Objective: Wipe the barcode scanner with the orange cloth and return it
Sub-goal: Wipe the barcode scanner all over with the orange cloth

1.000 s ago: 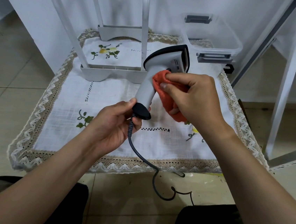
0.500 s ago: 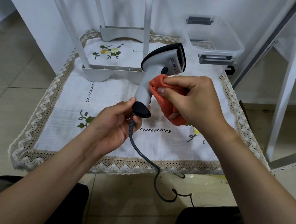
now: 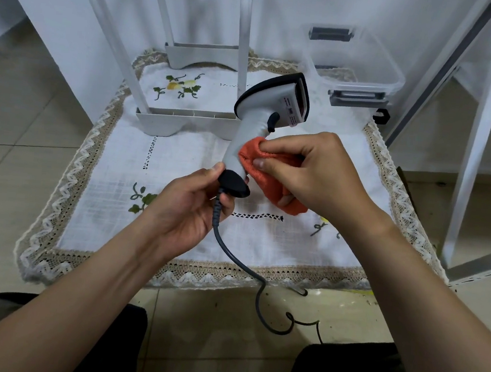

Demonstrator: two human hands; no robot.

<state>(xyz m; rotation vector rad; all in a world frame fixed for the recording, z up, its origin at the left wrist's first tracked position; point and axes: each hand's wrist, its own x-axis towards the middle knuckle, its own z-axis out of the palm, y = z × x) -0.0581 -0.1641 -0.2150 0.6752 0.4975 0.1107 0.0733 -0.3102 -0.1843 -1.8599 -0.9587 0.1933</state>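
I hold a grey barcode scanner (image 3: 264,112) with a black-edged head upright above a low table (image 3: 181,154) covered by a white embroidered cloth. My left hand (image 3: 187,207) grips the black base of its handle, where the dark cable (image 3: 231,254) comes out. The bunched orange cloth (image 3: 267,170) is pinched in my right hand (image 3: 315,175) and pressed against the lower part of the handle, just below the black trigger.
A white plastic rack (image 3: 184,119) stands at the back left of the table, and a clear plastic box (image 3: 359,67) with grey latches at the back right. White shelving legs (image 3: 479,143) rise on the right. The cable curls down onto the tiled floor.
My right hand has slid the orange cloth down the handle, from just under the scanner head toward the base. The scanner head has tilted slightly, showing more of its side label.
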